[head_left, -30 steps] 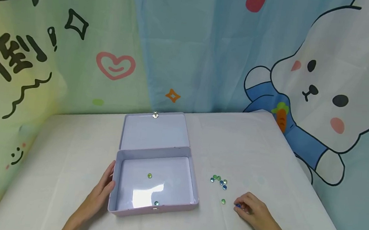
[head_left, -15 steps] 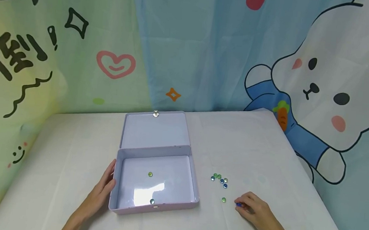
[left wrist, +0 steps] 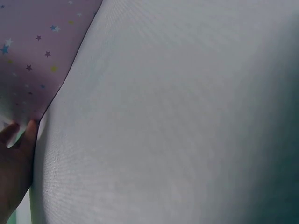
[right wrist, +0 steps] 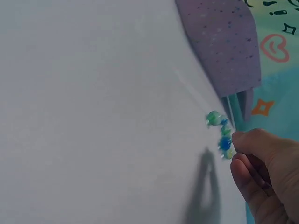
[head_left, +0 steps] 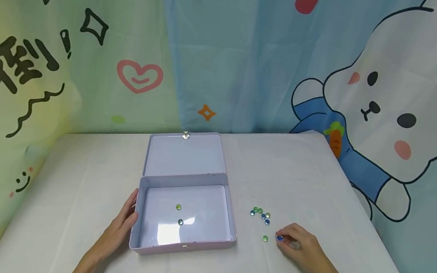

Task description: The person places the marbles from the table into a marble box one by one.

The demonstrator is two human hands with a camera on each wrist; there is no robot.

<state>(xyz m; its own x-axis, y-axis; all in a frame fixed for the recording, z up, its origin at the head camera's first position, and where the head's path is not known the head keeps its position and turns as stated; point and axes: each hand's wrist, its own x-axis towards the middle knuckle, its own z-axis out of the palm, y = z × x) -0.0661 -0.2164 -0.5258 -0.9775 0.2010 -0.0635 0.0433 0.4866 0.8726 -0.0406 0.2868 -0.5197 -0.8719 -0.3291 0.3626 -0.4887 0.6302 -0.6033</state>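
Note:
A lilac box [head_left: 163,248] lies on the table, its hinged lid [head_left: 186,155] laid back flat behind it. My left hand [head_left: 116,227] rests against the box's left wall with extended fingers. The left wrist view shows the same hand [left wrist: 16,168] at the box's star-printed side. Inside the box lie a green glass marble [head_left: 178,207] and a pale greenish one [head_left: 180,222]. To the right of the box, my right hand [head_left: 306,248] pinches a blue marble [head_left: 280,238] between thumb and fingertips. A lone green marble [head_left: 265,238] lies just left of those fingertips.
Several green and blue marbles [head_left: 263,216] sit clustered on the white tablecloth [head_left: 315,182] between the box and my right hand. Behind the table hangs a printed curtain [head_left: 217,59] with hearts and a cartoon animal.
The pale greenish marble in the box has rolled from the front wall back toward the middle. My right hand has shifted slightly up and left with the blue marble; the left has stayed.

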